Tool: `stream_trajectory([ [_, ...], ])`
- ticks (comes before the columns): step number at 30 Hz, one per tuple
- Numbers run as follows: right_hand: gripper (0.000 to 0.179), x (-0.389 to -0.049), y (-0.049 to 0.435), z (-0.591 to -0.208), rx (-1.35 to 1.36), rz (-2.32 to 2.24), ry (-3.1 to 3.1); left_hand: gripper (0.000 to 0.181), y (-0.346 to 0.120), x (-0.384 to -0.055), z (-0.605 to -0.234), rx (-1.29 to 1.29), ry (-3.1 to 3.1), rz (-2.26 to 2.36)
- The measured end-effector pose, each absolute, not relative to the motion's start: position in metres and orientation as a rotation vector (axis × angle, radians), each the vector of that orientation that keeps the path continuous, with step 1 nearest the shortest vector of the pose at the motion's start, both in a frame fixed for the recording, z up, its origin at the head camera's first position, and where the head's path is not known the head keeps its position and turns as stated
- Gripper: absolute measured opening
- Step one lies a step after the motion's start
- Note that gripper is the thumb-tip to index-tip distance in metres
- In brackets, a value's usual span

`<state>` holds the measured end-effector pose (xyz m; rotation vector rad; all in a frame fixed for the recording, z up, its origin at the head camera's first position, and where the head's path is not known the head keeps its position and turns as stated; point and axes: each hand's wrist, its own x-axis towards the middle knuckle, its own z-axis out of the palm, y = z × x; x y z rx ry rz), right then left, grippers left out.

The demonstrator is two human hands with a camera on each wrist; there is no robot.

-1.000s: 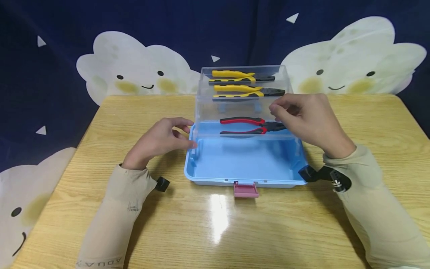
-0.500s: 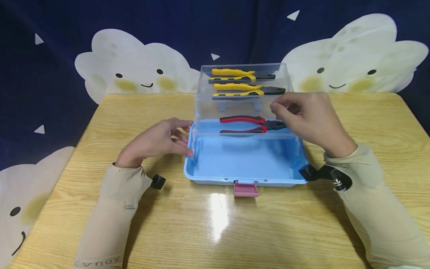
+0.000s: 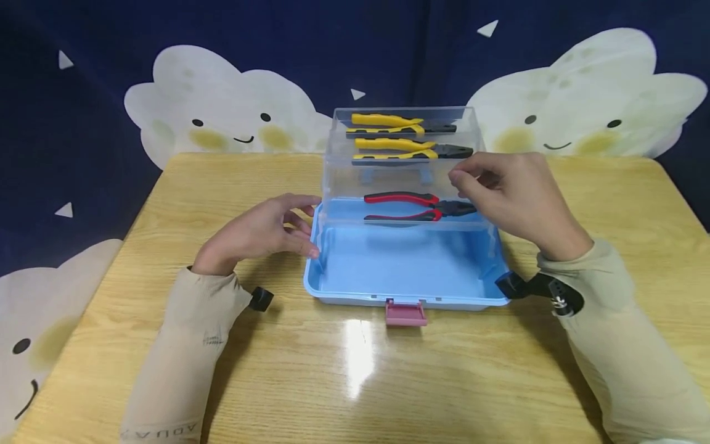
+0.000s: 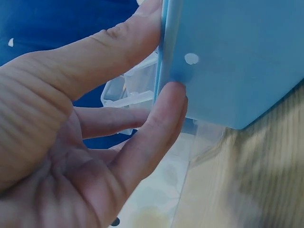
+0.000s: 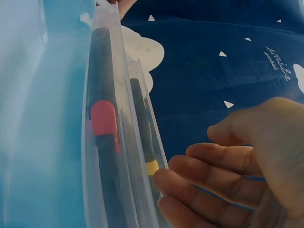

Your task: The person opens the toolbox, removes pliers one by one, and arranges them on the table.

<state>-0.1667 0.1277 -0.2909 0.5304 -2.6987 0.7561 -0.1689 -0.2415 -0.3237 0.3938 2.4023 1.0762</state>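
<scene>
A light-blue toolbox (image 3: 405, 262) stands open on the table, its pink latch (image 3: 407, 313) folded down in front. Clear trays rise in tiers over its back half. Red-and-black pliers (image 3: 402, 198) lie in the lower tray. Two pairs of yellow-and-black pliers, the nearer one (image 3: 396, 145) and the farther one (image 3: 388, 120), lie in the upper tier. My left hand (image 3: 261, 228) rests spread fingertips and thumb on the toolbox's left rim. My right hand (image 3: 507, 194) hovers at the trays' right end, fingers loosely bent, with nothing held; in the right wrist view its fingertips are right beside the tray wall.
The wooden table (image 3: 355, 376) extends around the toolbox on both sides and in front. Behind it hangs a dark blue curtain (image 3: 399, 49) printed with white clouds. Black wrist cameras, left (image 3: 261, 299) and right (image 3: 510, 285), stick out from the sleeves; the right one overlaps the toolbox corner.
My left thumb has slid a little toward the front along the toolbox's rim, and the left wrist has shifted slightly left. The right hand, pliers and trays look unchanged.
</scene>
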Motion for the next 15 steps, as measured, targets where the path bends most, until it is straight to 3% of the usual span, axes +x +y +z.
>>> stream_trajectory([
  [15, 0.026, -0.178, 0.126, -0.293, 0.614, 0.723, -2.676, 0.066, -0.237, -0.170, -0.327, 0.361, 2.559, 1.086],
])
